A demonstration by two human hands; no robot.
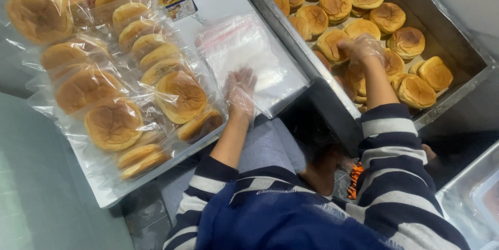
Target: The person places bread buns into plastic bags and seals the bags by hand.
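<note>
Left hand (pixel 240 91): fingers being spread flat on the stack of clear bags (pixel 249 57), stack extending ahead of fingertips | Right hand (pixel 364 48): fingers being curled loosely over a bun (pixel 335 44) in the metal tray (pixel 291 36), grip not confirmed; nearer hand.

Bagged buns (pixel 112 83) on board (pixel 99 177) at left, empty bags (pixel 249 60) in middle, bun tray (pixel 457 47) at right.

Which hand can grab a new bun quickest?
The right hand, probably. It already rests on the loose buns inside the metal tray. The left hand lies flat on the stack of clear plastic bags, apart from the tray.
</note>
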